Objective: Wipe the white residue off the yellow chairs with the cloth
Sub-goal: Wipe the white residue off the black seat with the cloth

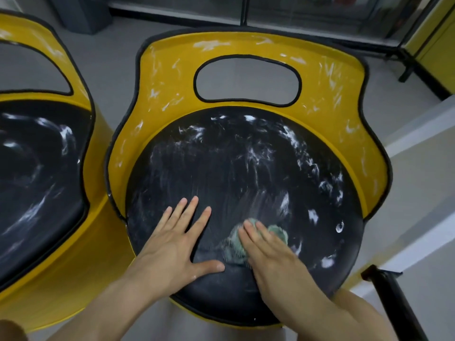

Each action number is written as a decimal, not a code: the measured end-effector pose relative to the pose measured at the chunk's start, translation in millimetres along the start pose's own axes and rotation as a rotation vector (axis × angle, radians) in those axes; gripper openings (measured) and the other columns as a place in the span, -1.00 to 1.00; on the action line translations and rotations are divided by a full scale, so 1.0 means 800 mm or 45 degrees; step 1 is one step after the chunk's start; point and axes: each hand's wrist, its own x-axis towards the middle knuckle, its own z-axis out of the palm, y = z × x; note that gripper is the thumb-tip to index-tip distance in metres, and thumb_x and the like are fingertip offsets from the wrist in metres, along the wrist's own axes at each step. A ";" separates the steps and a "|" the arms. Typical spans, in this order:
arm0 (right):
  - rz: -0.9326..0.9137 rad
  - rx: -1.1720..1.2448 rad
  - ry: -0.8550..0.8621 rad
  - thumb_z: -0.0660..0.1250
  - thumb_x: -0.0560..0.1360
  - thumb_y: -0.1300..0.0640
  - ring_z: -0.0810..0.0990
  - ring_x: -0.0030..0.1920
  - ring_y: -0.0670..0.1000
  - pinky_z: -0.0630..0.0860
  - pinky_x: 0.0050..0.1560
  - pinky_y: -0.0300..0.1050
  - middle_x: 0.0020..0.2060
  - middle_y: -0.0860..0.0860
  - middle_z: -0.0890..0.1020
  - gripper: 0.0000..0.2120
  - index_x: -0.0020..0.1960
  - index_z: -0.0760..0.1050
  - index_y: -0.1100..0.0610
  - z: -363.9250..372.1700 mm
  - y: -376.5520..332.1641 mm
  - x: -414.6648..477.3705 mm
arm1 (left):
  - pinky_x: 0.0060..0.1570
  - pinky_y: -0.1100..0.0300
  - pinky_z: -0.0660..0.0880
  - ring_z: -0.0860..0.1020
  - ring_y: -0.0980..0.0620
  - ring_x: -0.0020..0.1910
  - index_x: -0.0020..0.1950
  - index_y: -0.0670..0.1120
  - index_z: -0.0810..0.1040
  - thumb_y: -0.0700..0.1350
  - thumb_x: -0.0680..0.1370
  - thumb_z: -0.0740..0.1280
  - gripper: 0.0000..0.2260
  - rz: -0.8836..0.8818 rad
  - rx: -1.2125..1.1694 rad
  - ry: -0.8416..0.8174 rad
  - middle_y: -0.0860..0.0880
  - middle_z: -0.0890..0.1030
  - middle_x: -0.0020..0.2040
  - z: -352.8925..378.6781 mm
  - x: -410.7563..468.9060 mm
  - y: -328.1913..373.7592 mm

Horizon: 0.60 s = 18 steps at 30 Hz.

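A yellow chair (170, 77) with a round black seat (234, 168) fills the middle of the head view. White residue streaks its seat and its yellow backrest. My left hand (177, 239) lies flat on the front left of the seat, fingers spread. My right hand (268, 249) presses a green cloth (236, 244) onto the front of the seat with straight fingers. The cloth shows only around and under my fingers. A second yellow chair (81, 217) with a smeared black seat stands at the left edge.
Grey floor (115, 57) runs between and behind the chairs. A dark glass-fronted cabinet (307, 13) stands along the back. A black bar (394, 303) slants up at the lower right beside a white ledge (423, 193).
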 end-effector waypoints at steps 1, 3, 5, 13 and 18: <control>0.019 0.018 0.010 0.44 0.43 0.12 0.39 0.45 -0.01 0.33 0.43 -0.08 0.45 0.02 0.44 -0.34 0.50 0.37 0.14 0.000 0.004 -0.005 | 0.52 0.05 -0.38 -0.54 0.10 0.47 0.56 0.18 -0.39 0.64 0.36 0.02 0.00 0.010 0.014 -0.017 0.06 -0.51 0.53 -0.002 0.008 0.002; 0.089 0.085 0.033 0.57 0.37 0.05 0.43 0.41 -0.07 0.34 0.36 -0.17 0.44 -0.01 0.46 -0.26 0.48 0.40 0.10 0.002 0.012 -0.005 | 0.53 0.06 -0.37 -0.53 0.09 0.48 0.57 0.16 -0.39 0.63 0.34 0.04 0.04 0.038 0.032 -0.050 0.05 -0.50 0.53 -0.009 0.025 0.005; 0.099 0.074 0.037 0.55 0.41 0.06 0.46 0.40 -0.04 0.38 0.36 -0.15 0.43 0.02 0.46 -0.35 0.45 0.44 0.09 0.001 0.022 0.012 | 0.53 0.07 -0.36 -0.51 0.09 0.49 0.57 0.17 -0.38 0.63 0.34 0.06 0.03 0.064 0.039 -0.062 0.06 -0.49 0.53 -0.015 0.041 0.002; 0.281 0.073 0.095 0.04 0.70 0.10 0.13 0.56 0.08 0.12 0.50 -0.08 0.56 0.11 0.21 -0.56 0.55 0.20 0.19 -0.022 0.081 0.201 | 0.53 0.10 -0.33 -0.44 0.11 0.52 0.59 0.20 -0.31 0.60 0.37 0.07 -0.02 0.050 0.020 -0.038 0.08 -0.43 0.56 -0.021 0.065 -0.007; 0.160 0.021 0.159 0.34 0.55 0.15 0.45 0.40 0.04 0.34 0.40 -0.11 0.40 0.07 0.49 -0.54 0.43 0.43 0.17 -0.010 0.038 0.097 | 0.53 0.10 -0.33 -0.44 0.10 0.52 0.59 0.18 -0.32 0.57 0.40 0.09 -0.03 0.033 0.015 -0.043 0.07 -0.43 0.56 -0.021 0.066 -0.004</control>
